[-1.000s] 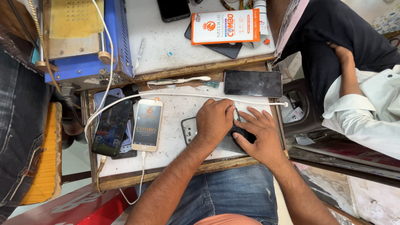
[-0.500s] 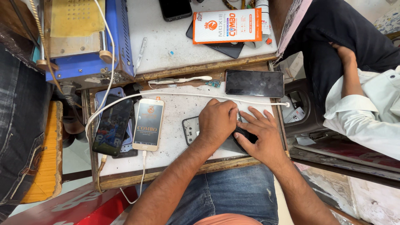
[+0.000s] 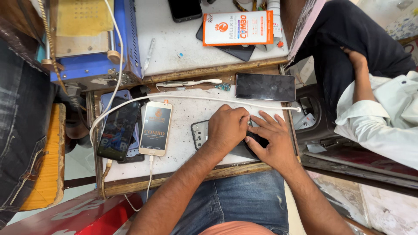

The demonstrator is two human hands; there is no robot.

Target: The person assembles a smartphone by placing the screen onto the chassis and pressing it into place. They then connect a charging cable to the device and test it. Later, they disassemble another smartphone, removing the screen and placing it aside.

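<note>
Both my hands rest on a dark, opened phone body (image 3: pixel 200 135) lying flat on the small white worktop (image 3: pixel 191 113). My left hand (image 3: pixel 227 127) presses down on its middle with the fingers curled. My right hand (image 3: pixel 272 140) covers its right end, fingers spread and pointing left, touching the left hand. Only the phone's left end, with camera cut-outs, shows past my hands.
A gold phone (image 3: pixel 156 128) on a white cable and a lit dark phone (image 3: pixel 118 129) lie to the left. A black phone (image 3: pixel 265 87) and a white cable (image 3: pixel 196 98) lie behind. An orange box (image 3: pixel 238 28), a blue machine (image 3: pixel 93 41), a seated person (image 3: pixel 379 104).
My hands have barely moved; the fingers shifted slightly on the opened phone.
</note>
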